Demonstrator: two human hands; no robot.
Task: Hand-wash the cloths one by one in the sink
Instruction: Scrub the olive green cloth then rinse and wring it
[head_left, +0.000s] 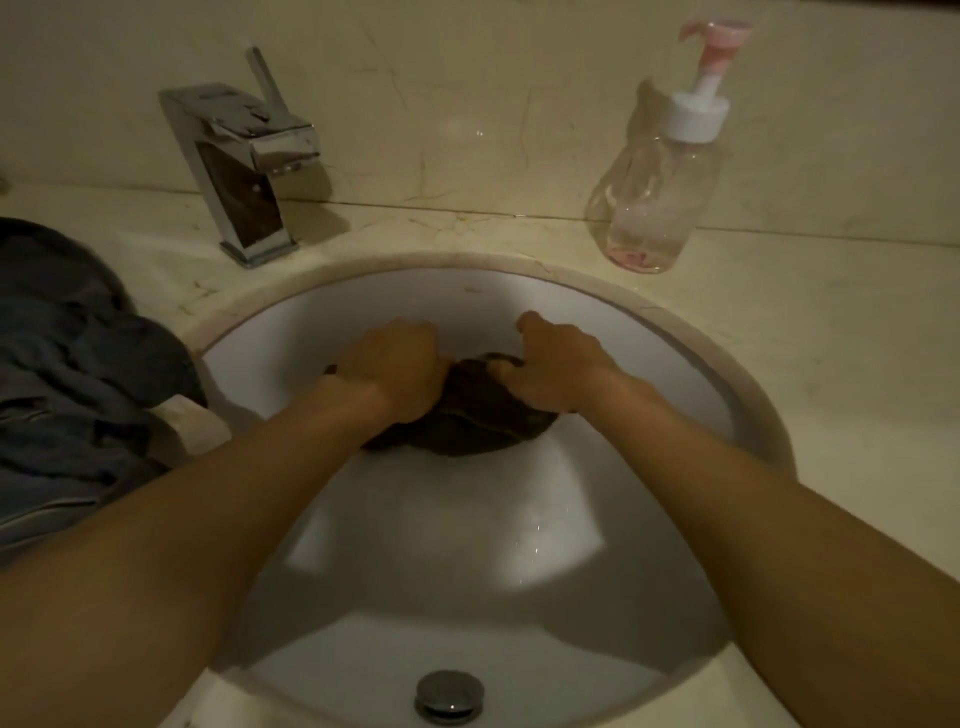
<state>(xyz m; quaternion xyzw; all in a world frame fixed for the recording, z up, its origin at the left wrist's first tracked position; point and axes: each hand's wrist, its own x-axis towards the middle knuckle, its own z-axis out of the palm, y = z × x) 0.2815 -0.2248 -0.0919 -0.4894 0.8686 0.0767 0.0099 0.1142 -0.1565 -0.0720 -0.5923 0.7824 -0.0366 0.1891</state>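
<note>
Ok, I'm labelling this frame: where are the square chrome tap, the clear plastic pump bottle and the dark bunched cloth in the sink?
square chrome tap (241, 192), head view, on its slanted body
clear plastic pump bottle (654, 208), head view, on its transparent belly
dark bunched cloth (483, 426), head view, on its lower folds

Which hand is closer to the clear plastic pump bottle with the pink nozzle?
Right. The right hand grips the dark cloth in front-left of the clear plastic pump bottle; the left hand grips it farther left.
</note>
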